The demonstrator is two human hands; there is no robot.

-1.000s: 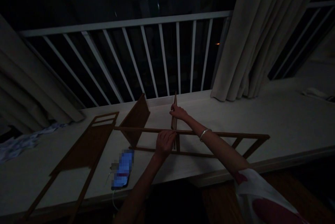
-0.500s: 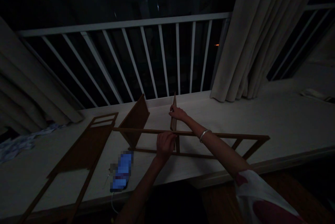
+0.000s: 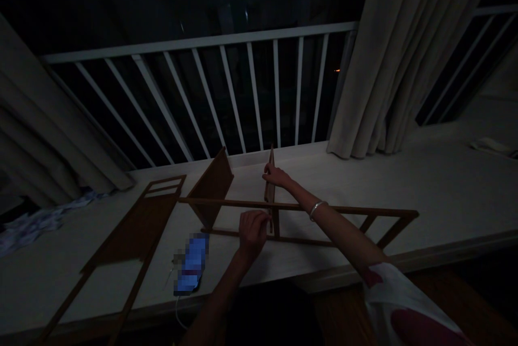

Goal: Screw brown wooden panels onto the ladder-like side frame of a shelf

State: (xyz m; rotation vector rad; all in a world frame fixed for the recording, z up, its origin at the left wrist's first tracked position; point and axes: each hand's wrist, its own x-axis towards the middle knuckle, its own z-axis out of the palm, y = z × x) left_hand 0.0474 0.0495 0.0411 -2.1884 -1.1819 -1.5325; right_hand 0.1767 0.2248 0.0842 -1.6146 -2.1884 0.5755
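Observation:
A brown wooden frame (image 3: 343, 209) with two long rails stands on its side on the pale ledge. Two wooden panels rise from it: a wide left panel (image 3: 213, 187) and a narrower-looking middle panel (image 3: 270, 192), seen nearly edge-on. My right hand (image 3: 277, 175), a silver bangle on its wrist, is closed around the upper part of the middle panel. My left hand (image 3: 253, 231) is in front of the frame, below its upper rail, where the middle panel meets it. Its fingers are curled together at the tips; anything between them is too small or dark to make out.
A second wooden frame (image 3: 129, 222) with a solid panel lies flat at the left. Between the frames is a lit phone (image 3: 192, 265) with a white cable. White railings (image 3: 210, 41) and beige curtains (image 3: 364, 65) stand behind the ledge (image 3: 324, 173). The room is dim.
My left hand has dropped slightly from the upper rail, its fingers now just below it. My right hand keeps its hold on the middle panel. The whole view has shifted a little.

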